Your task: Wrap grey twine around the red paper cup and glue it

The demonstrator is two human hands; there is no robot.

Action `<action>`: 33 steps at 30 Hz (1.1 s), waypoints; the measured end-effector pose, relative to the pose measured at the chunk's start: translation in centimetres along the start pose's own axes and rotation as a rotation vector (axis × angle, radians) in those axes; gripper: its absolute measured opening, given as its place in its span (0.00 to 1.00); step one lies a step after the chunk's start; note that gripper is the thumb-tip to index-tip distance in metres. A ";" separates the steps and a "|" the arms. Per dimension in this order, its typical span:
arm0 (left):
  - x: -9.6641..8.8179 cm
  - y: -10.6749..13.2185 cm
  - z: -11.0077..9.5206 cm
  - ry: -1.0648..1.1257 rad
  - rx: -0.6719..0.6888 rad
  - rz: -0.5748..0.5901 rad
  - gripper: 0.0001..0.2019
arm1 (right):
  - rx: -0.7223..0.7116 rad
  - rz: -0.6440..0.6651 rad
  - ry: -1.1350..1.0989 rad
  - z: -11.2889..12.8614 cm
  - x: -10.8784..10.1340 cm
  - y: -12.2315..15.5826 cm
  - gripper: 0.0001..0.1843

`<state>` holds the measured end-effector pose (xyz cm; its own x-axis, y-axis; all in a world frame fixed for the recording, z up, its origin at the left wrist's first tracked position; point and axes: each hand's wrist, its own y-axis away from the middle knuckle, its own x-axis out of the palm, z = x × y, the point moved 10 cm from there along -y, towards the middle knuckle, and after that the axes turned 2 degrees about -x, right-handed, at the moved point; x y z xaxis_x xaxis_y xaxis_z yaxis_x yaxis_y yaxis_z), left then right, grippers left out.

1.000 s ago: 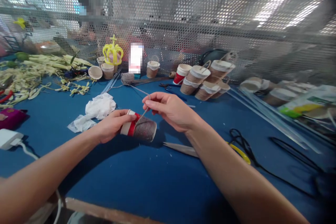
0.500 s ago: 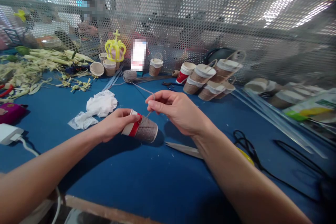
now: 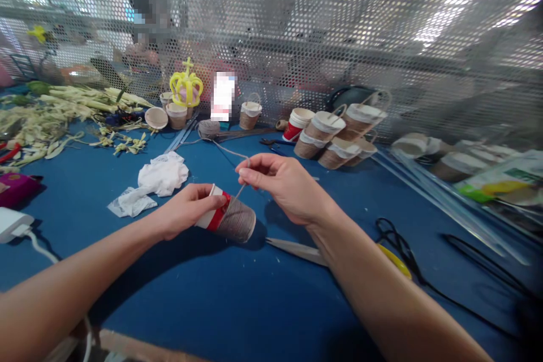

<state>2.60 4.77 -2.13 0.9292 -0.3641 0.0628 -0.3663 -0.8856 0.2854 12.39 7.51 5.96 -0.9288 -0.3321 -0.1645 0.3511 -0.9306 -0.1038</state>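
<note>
Tilted on its side, a red and white paper cup is gripped near its rim by my left hand. Grey-brown twine is wound around the lower part of the cup, up to the red band. Just above and to the right of it, my right hand pinches the twine between thumb and forefinger. From those fingers the strand runs back to a ball of twine. Scissors lie under my right forearm, their yellow handle partly hidden.
Twine-wrapped cups with white trim and handles are stacked at the back right. A crumpled white cloth lies left of the cup. Plant scraps cover the far left. A perforated metal screen closes off the back; clear strips lie right.
The whole view has shifted slightly, so things sit a little lower. Both hands keep their holds on the cup and the twine, with little other movement.
</note>
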 end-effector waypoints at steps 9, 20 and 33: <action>0.5 0.4 -0.7 -0.035 0.057 0.020 0.13 | 0.010 -0.006 0.050 -0.4 0.1 -0.2 0.04; 0.6 0.8 -1.0 -0.026 0.087 0.056 0.11 | 0.019 0.006 0.109 -0.9 0.2 -0.3 0.05; 0.4 0.8 -1.0 0.106 0.144 0.073 0.11 | 0.028 0.002 0.125 -1.7 0.4 -0.3 0.04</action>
<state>2.76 4.19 -0.87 0.8969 -0.4037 0.1806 -0.4294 -0.8926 0.1373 12.13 7.96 4.30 -0.9055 -0.3136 -0.2859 0.3479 -0.9344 -0.0766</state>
